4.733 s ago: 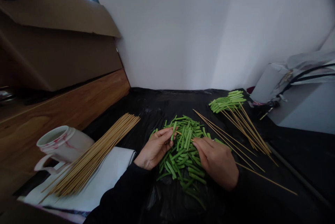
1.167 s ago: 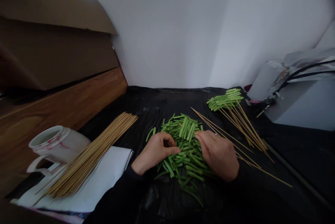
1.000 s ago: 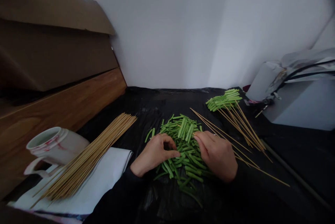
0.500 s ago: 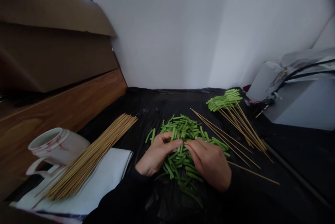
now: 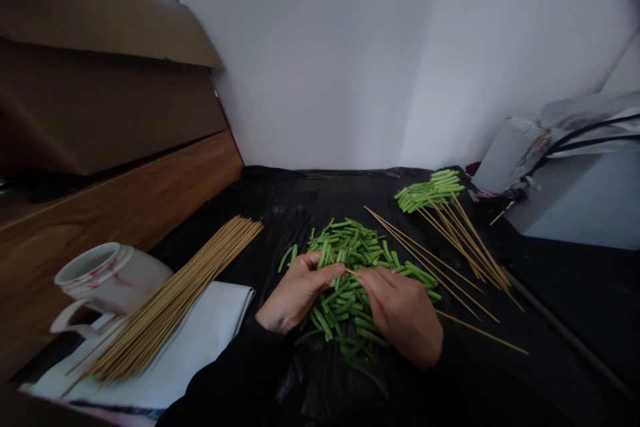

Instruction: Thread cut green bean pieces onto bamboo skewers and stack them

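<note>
Over a loose pile of cut green stalks (image 5: pixel 350 310), like long beans or garlic scapes, both hands work close together. My left hand (image 5: pixel 299 290) is closed, pinching a few green stalk pieces (image 5: pixel 325 254) side by side between thumb and fingers. My right hand (image 5: pixel 403 310) grips a bamboo skewer (image 5: pixel 483 332); its front part shows in the small gap between my fingertips, against the pieces, and its rear end sticks out to the right behind the hand. How far the skewer goes into the pieces is hidden by my left fingers.
Several loose skewers (image 5: pixel 425 260) lie right of the pile. Beyond them, skewered green stalks (image 5: pixel 430 190) are laid together. At left, a skewer bundle (image 5: pixel 175 300) rests on white folded paper (image 5: pixel 220 320) beside a tipped mug (image 5: pixel 120 274). A cardboard box (image 5: pixel 110 100) stands left, plastic-covered boxes (image 5: pixel 575 174) right.
The skewer in my right hand has shifted slightly left. The gap between my fingertips has widened a little, showing more of the skewer. My left hand has tilted slightly with the stalk pieces.
</note>
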### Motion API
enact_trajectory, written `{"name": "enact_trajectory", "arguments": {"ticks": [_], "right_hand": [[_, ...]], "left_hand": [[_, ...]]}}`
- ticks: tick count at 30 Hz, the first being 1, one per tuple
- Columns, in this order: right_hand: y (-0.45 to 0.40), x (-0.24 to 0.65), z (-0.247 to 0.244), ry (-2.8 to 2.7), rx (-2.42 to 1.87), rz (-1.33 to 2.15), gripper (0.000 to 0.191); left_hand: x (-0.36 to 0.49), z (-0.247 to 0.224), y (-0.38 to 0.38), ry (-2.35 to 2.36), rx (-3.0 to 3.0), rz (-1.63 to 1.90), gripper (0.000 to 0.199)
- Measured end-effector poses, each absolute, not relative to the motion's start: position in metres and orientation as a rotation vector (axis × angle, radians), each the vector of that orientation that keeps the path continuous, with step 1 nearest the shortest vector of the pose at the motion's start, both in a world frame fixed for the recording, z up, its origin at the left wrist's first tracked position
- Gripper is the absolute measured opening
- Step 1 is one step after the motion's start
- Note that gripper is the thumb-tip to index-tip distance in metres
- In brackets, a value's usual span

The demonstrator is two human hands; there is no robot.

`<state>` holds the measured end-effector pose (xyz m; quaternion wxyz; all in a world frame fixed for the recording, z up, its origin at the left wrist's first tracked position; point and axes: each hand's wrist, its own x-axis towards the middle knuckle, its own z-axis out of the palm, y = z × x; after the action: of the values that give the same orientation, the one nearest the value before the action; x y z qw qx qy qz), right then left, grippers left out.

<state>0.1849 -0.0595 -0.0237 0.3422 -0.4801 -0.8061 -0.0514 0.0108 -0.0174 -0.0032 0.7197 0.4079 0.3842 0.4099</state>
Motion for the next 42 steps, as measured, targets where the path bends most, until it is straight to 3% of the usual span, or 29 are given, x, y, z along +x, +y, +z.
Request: {"name": "enact_trajectory", "arguments": {"ticks": [19,26,32,42], "right_hand": [[-0.060,0.182,-0.020,-2.040,-1.279,-0.034,0.024],[-0.058,0.185,-0.022,-2.023,-1.297,0.002,0.025],[-0.056,0.183,-0.023,-2.001,-1.252,0.134,0.026],[-0.059,0.183,-0.020,-2.033,-1.287,-0.018,0.025]], "left_hand": [[0.010,-0.003,-0.016,0.835,0.993,0.914,0.032],[0.005,-0.001,-0.012,0.785,0.929,0.961,0.020],[0.008,-0.003,-0.013,0.821,0.947,0.940,0.022],[0.010,-0.002,-0.016,0.778,0.924,0.938,0.018]]}}
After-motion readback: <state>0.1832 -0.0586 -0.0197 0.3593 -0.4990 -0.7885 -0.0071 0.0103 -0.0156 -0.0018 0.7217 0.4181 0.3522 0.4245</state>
